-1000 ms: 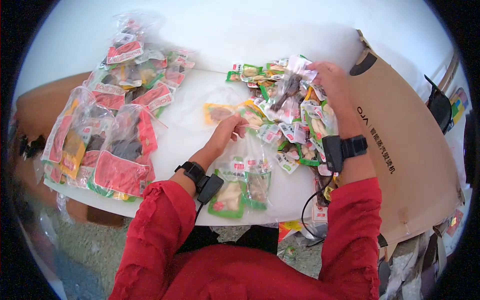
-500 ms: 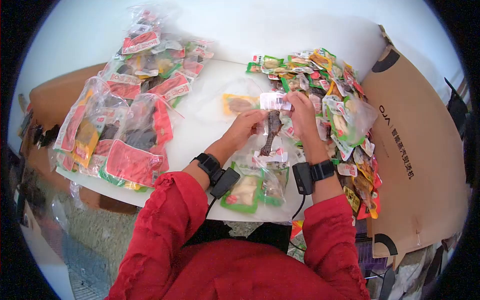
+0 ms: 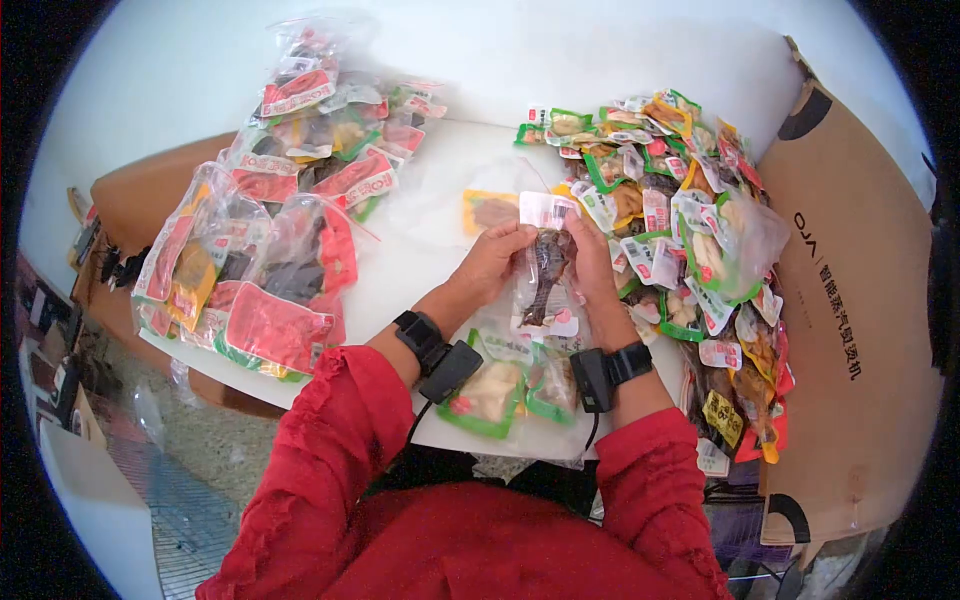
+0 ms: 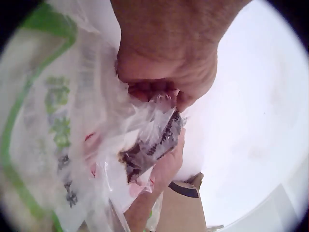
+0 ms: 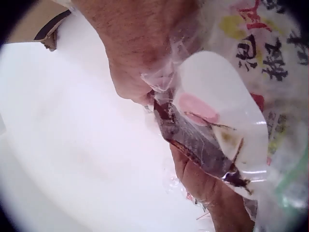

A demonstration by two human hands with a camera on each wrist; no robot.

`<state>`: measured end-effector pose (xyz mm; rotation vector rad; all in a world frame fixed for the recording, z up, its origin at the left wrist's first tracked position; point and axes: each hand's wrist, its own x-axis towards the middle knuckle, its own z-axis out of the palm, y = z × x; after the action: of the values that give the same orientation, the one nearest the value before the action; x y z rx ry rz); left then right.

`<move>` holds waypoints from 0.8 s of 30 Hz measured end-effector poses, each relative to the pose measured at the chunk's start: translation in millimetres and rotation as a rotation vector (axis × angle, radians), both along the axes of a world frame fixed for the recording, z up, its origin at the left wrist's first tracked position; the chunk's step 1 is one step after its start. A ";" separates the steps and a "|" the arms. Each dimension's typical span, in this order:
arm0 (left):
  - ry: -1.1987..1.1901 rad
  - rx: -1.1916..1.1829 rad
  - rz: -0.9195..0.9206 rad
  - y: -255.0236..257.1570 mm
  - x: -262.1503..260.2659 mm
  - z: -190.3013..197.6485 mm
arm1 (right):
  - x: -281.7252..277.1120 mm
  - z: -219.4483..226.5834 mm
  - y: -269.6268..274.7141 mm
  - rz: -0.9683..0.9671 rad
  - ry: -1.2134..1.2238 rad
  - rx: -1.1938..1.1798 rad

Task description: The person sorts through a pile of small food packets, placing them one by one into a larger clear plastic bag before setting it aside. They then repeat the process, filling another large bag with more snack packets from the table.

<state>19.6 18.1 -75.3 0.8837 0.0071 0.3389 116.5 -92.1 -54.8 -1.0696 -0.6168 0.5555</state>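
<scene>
Both hands hold one clear packet with dark brown meat (image 3: 548, 268) in front of the body, in the head view. My left hand (image 3: 492, 262) pinches its upper left edge, and my right hand (image 3: 592, 262) grips its upper right edge. A white label (image 3: 546, 210) tops the packet. The dark meat (image 4: 153, 145) hangs between the hands in the left wrist view. In the right wrist view the packet (image 5: 190, 137) shows a white backing with a pink oval. Below the hands lies a clear bag with green-edged packets (image 3: 488, 390).
Large clear bags of red-labelled packets (image 3: 275, 325) lie on the white table's left. A heap of loose packets (image 3: 655, 200) covers the right side, beside a big cardboard box (image 3: 850, 300). A yellow packet (image 3: 488, 211) lies just beyond my left hand.
My right hand has brought the dark meat packet from the right heap to the middle. My left hand has moved up and taken hold of its other edge; the packet now sits slightly lower.
</scene>
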 end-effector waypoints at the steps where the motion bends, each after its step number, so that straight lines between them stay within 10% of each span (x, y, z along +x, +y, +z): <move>1: 0.021 0.036 -0.029 1.2 0.1 -1.4 | -0.3 -1.7 -0.1 0.023 0.047 0.044; 24: 0.011 0.094 -0.110 -6.0 -9.3 16.7 | -6.4 2.1 -8.6 0.005 -0.055 0.060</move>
<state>10.4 12.0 -58.5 0.9748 -0.0477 0.2328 110.1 -100.7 -52.7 -1.0299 -0.6808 0.5105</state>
